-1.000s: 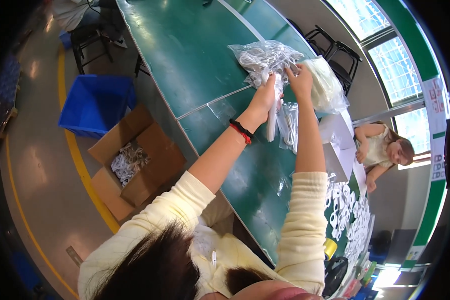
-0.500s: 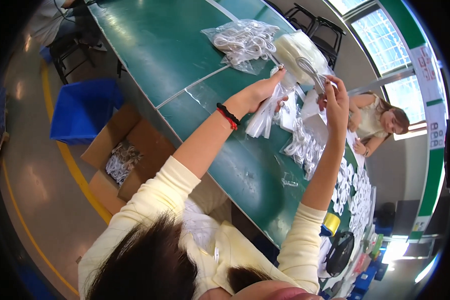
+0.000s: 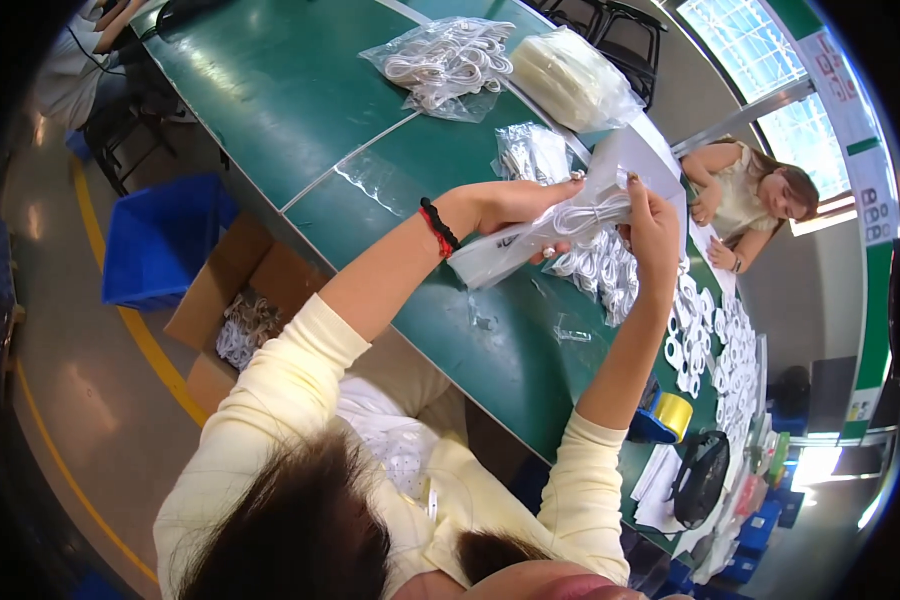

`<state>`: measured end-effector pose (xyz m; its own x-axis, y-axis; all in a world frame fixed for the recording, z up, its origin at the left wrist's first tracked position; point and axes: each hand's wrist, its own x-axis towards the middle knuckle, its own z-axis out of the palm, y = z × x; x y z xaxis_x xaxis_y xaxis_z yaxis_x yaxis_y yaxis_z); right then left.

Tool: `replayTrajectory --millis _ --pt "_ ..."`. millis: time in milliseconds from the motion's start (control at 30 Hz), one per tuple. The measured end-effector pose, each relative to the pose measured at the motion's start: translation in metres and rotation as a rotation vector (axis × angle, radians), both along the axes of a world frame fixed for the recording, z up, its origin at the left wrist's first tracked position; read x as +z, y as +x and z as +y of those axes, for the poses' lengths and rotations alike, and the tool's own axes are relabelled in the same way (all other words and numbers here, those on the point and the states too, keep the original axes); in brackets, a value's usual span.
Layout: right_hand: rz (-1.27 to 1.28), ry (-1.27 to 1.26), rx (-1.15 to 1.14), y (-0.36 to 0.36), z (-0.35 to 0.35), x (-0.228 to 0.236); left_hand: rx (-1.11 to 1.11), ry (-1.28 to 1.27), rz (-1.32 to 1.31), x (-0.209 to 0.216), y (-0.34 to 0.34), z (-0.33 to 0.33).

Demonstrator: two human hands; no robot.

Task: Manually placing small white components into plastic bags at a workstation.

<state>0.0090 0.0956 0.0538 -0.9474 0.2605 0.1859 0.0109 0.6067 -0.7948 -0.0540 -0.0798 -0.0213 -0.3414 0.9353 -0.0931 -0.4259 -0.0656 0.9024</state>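
My left hand [image 3: 515, 205] grips a clear plastic bag [image 3: 485, 260], thumb on top and fingers beneath. In my right hand [image 3: 653, 230] is a coiled white cable [image 3: 582, 216], pinched at its right end. The coil lies along the bag's upper end, against the left fingers; whether it is inside the plastic I cannot tell. Just beyond my hands, several bundled white cables [image 3: 605, 280] lie in a pile on the green table [image 3: 370, 290]. Past the left hand sits a small clear bag with white contents [image 3: 532, 152], beside a white box [image 3: 638, 160].
Farther back are a clear bag of cables [image 3: 450, 62] and a plastic-wrapped pale stack [image 3: 575, 80]. White ring-shaped pieces [image 3: 725, 350] and a yellow tape roll [image 3: 673, 415] lie right. A co-worker [image 3: 745, 200] sits across; a blue bin [image 3: 165, 245] and open carton [image 3: 240, 290] stand left.
My right hand has lowered the coiled cable leftward to the bag in my left hand. The bag is now spread flatter, and the whole view has shifted slightly.
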Motion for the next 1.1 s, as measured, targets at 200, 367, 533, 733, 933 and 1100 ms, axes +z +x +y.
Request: replayTrajectory --millis 200,367,533,733,933,1100 --pt "0.141 -0.015 -0.016 -0.007 -0.024 -0.002 0.010 0.082 -0.066 0.009 0.010 0.000" --pt "0.248 -0.007 -0.121 -0.005 -0.022 -0.005 0.101 0.146 -0.096 0.006 0.005 0.002" --pt "0.347 0.169 0.119 0.001 -0.031 -0.003 0.152 0.142 -0.106 0.004 0.003 0.003" --pt "0.468 0.446 0.147 0.011 -0.044 0.009 0.355 0.270 -0.138 0.009 0.002 0.005" --pt "0.428 0.557 0.268 0.010 -0.054 0.001 0.431 0.383 -0.102 0.005 -0.003 0.004" --pt "0.352 0.507 0.315 0.006 -0.048 -0.007 0.411 0.354 -0.089 0.010 0.003 0.005"
